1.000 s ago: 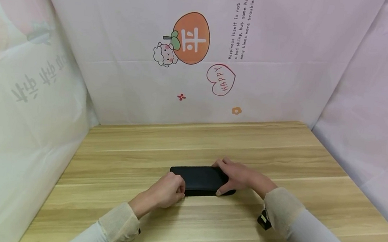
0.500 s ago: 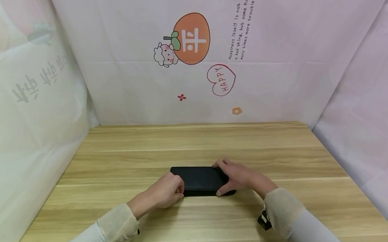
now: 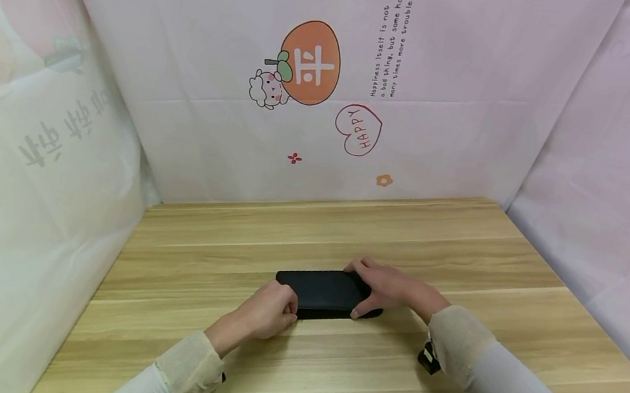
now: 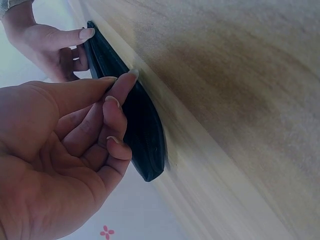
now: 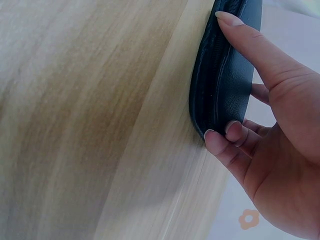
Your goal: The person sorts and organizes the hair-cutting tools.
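A flat black zippered pouch [image 3: 322, 290] with a smooth leather-like face lies on the table, its zipper edge toward the person. At its front left part, my left hand [image 3: 270, 308] pinches the zipper pull between thumb and index finger; the fingertips hide the pull itself. The other left fingers curl in, as the left wrist view shows beside the pouch [image 4: 145, 125]. My right hand [image 3: 383, 285] holds the pouch's right end, thumb on the near edge and fingers spread over the far side. Up close in the right wrist view, the thumb [image 5: 255, 50] lies along the zipper [image 5: 216, 60].
The wood-grain table [image 3: 217, 237] stretches around the pouch on all sides. A white printed cloth [image 3: 444, 140] hangs behind it, with plainer cloth sides [image 3: 55, 225] at left and right. A small black device [image 3: 428, 358] sits under the right sleeve cuff.
My left hand has slid slightly to the left along the pouch's zipper edge. The right hand and the pouch have stayed in place.
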Action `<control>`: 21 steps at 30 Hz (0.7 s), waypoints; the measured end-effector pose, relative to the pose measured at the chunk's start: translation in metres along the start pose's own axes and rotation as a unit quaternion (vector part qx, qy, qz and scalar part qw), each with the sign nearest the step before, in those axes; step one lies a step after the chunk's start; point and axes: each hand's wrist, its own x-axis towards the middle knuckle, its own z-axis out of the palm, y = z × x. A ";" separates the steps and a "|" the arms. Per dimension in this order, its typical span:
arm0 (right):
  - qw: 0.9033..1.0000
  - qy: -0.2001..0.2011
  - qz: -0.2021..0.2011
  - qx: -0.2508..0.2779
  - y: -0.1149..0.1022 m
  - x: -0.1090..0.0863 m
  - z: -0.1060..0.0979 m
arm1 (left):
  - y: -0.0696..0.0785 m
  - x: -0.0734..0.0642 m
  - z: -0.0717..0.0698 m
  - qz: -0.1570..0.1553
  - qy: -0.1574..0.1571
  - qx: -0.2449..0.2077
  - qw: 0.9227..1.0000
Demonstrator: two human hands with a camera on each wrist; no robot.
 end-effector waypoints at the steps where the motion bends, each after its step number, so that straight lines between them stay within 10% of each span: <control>1: 1.000 0.000 0.000 0.000 0.000 0.000 0.000 | 0.000 0.000 0.000 0.000 0.001 0.000 1.000; 21: 1.000 -0.001 0.000 0.002 0.000 0.000 0.000 | 0.001 -0.004 -0.003 -0.013 -0.002 -0.006 1.000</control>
